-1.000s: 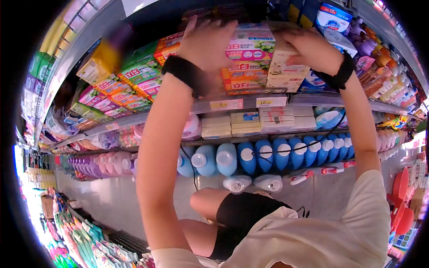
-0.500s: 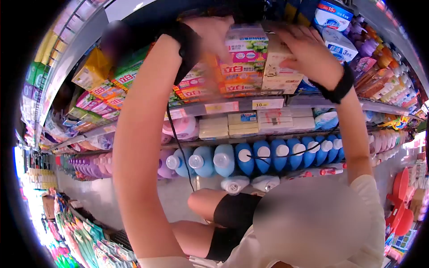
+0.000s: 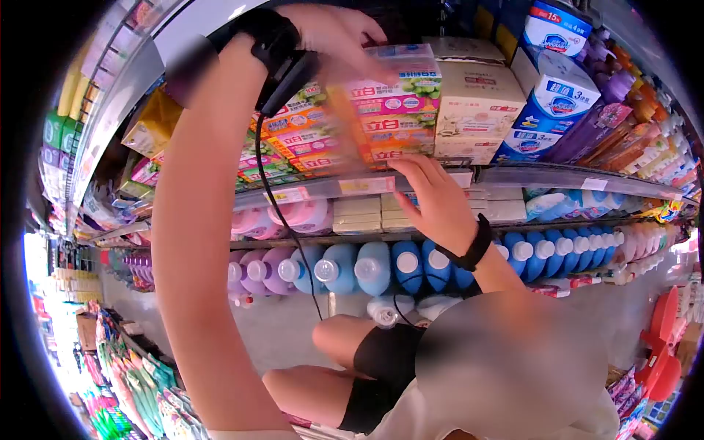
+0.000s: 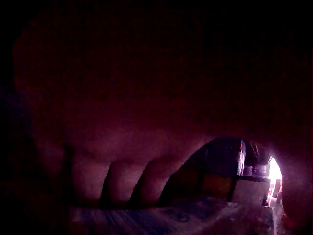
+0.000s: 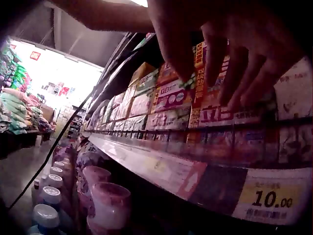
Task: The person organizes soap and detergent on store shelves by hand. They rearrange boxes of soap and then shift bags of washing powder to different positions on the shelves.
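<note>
My left hand (image 3: 330, 37) reaches over the upper left of a stack of pink and orange soap packs (image 3: 403, 106), its thumb blurred near the top pack. Dark in the left wrist view, its fingers (image 4: 122, 183) bend down at a printed surface (image 4: 186, 218); I cannot tell whether they grip it. Lower down, my right hand (image 3: 440, 209) has its fingers extended toward the stack's bottom front edge. The right wrist view puts those fingers (image 5: 239, 81) right at the front of the soap packs (image 5: 227, 117), pointing downward and apart.
Cream boxes (image 3: 480, 99) stand right of the stack, then blue-and-white boxes (image 3: 561, 95). More soap packs (image 3: 293, 136) line the left. A price rail (image 3: 367, 185) edges the shelf, above blue bottles (image 3: 411, 264). A black cable (image 3: 275, 198) hangs from the left wrist.
My right hand has come down from the cream boxes to the lower front of the soap stack. My left forearm has swung left, its hand staying at the stack's top.
</note>
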### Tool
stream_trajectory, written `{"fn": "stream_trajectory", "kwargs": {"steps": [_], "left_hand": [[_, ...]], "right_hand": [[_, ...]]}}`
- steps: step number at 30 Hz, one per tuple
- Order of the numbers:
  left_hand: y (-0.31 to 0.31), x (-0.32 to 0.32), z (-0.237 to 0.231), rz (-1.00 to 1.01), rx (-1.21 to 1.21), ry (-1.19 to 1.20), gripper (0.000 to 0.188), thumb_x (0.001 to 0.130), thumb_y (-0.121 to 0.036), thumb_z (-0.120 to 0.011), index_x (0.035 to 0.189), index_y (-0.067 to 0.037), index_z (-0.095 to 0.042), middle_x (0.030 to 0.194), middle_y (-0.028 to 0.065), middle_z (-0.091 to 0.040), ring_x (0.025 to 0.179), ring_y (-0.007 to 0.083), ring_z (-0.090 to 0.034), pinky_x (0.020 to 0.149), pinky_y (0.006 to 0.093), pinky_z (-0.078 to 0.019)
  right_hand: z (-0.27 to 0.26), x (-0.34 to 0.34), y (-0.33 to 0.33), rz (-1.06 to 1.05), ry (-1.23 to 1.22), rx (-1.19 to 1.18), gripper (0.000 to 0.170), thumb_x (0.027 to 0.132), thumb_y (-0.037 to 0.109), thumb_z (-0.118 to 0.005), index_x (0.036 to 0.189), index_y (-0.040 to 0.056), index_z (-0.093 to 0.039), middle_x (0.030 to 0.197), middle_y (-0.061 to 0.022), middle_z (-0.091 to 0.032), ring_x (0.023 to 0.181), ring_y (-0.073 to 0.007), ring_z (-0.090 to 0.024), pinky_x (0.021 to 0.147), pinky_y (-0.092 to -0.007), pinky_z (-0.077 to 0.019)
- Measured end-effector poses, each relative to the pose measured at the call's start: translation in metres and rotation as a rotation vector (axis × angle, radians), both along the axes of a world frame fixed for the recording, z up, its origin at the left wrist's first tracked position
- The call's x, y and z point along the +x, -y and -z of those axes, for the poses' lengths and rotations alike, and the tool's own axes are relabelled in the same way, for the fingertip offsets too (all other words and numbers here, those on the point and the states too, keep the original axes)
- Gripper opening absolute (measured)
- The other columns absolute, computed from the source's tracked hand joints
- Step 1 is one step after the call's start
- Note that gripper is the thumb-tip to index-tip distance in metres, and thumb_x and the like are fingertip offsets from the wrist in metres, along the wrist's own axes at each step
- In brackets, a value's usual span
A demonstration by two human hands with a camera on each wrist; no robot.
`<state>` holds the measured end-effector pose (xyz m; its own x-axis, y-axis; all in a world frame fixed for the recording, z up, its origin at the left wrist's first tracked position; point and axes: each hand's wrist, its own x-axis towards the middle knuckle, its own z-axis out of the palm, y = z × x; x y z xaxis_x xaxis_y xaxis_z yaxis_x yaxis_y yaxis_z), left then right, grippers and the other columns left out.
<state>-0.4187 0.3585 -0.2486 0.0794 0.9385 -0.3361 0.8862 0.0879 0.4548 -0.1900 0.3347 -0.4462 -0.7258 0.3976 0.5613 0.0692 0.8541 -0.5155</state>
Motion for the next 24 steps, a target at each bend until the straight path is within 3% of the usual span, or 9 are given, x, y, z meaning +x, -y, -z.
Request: {"fn": "stream_trajectory", "kwargs": {"steps": [3, 6, 9, 12, 14, 18, 22, 24], "left_hand": [[-0.012, 0.008, -0.001, 0.052, -0.214, -0.131, 0.076, 0.067, -0.039, -0.084, 0.122, 0.003, -0.052, 0.105, 0.0111, -0.064, 0.092, 0.0147, -0.061, 0.075, 0.0284, -0.0499], [-0.007, 0.017, -0.004, -0.023, -0.213, 0.004, 0.065, 0.067, -0.036, -0.084, 0.113, 0.002, -0.058, 0.099, 0.0095, -0.066, 0.088, 0.014, -0.062, 0.076, 0.0275, -0.0497], [-0.011, 0.026, -0.009, -0.058, -0.334, -0.093, 0.076, 0.065, -0.034, -0.085, 0.123, 0.003, -0.052, 0.109, 0.0128, -0.063, 0.097, 0.0175, -0.06, 0.086, 0.0287, -0.0478], [-0.009, 0.04, -0.02, -0.071, -0.383, -0.222, 0.079, 0.07, -0.035, -0.081, 0.129, 0.004, -0.045, 0.122, 0.0159, -0.054, 0.094, 0.0251, -0.059, 0.078, 0.0366, -0.0477], [-0.019, 0.022, -0.014, -0.01, -0.383, -0.285, 0.093, 0.065, -0.048, -0.081, 0.132, 0.005, -0.043, 0.129, 0.0168, -0.051, 0.107, 0.0245, -0.055, 0.082, 0.0351, -0.0477], [-0.021, 0.007, -0.002, 0.046, -0.213, -0.406, 0.107, 0.063, -0.055, -0.079, 0.138, 0.007, -0.035, 0.139, 0.0208, -0.043, 0.125, 0.0267, -0.044, 0.094, 0.0342, -0.0439], [-0.001, 0.03, -0.024, -0.019, -0.291, -0.221, 0.116, 0.061, -0.062, -0.076, 0.141, 0.008, -0.03, 0.144, 0.0228, -0.036, 0.129, 0.03, -0.04, 0.104, 0.0338, -0.036], [-0.005, 0.021, -0.015, -0.01, -0.222, -0.311, 0.117, 0.06, -0.063, -0.076, 0.141, 0.007, -0.03, 0.145, 0.0229, -0.035, 0.129, 0.0307, -0.04, 0.106, 0.0332, -0.0331]], "right_hand": [[-0.001, -0.003, -0.002, -0.006, -0.044, 0.012, 0.043, 0.08, 0.006, -0.063, 0.121, 0.0047, -0.05, 0.115, -0.0139, -0.056, 0.105, -0.0333, -0.054, 0.09, -0.0402, -0.0456], [-0.001, -0.007, -0.002, -0.019, -0.06, -0.01, 0.043, 0.081, 0.006, -0.062, 0.122, 0.0036, -0.049, 0.117, -0.0148, -0.055, 0.107, -0.0338, -0.053, 0.091, -0.0401, -0.0449], [0.003, -0.01, -0.002, -0.007, -0.078, -0.027, 0.044, 0.082, 0.005, -0.062, 0.123, 0.0021, -0.047, 0.12, -0.0166, -0.053, 0.111, -0.0352, -0.052, 0.094, -0.0408, -0.0436], [0.006, -0.011, -0.005, 0.003, -0.117, -0.046, 0.046, 0.082, 0.005, -0.062, 0.124, 0.001, -0.045, 0.122, -0.0184, -0.051, 0.114, -0.0367, -0.049, 0.097, -0.042, -0.0415], [0.003, -0.012, -0.005, -0.019, -0.118, -0.082, 0.048, 0.082, 0.005, -0.062, 0.126, 0.0007, -0.044, 0.123, -0.0192, -0.05, 0.115, -0.0375, -0.048, 0.098, -0.0427, -0.0398], [0.007, -0.015, -0.009, -0.032, -0.133, -0.066, 0.05, 0.081, 0.005, -0.062, 0.127, 0.0009, -0.043, 0.125, -0.0195, -0.049, 0.116, -0.038, -0.047, 0.1, -0.0427, -0.0382], [0.005, -0.016, -0.008, -0.026, -0.132, -0.081, 0.051, 0.081, 0.005, -0.062, 0.128, 0.0014, -0.042, 0.125, -0.0194, -0.049, 0.117, -0.0382, -0.046, 0.1, -0.0426, -0.0382], [0.004, -0.019, -0.008, -0.025, -0.139, -0.066, 0.052, 0.081, 0.005, -0.062, 0.129, 0.0016, -0.042, 0.125, -0.0191, -0.049, 0.117, -0.0379, -0.045, 0.1, -0.0425, -0.0383]]}}
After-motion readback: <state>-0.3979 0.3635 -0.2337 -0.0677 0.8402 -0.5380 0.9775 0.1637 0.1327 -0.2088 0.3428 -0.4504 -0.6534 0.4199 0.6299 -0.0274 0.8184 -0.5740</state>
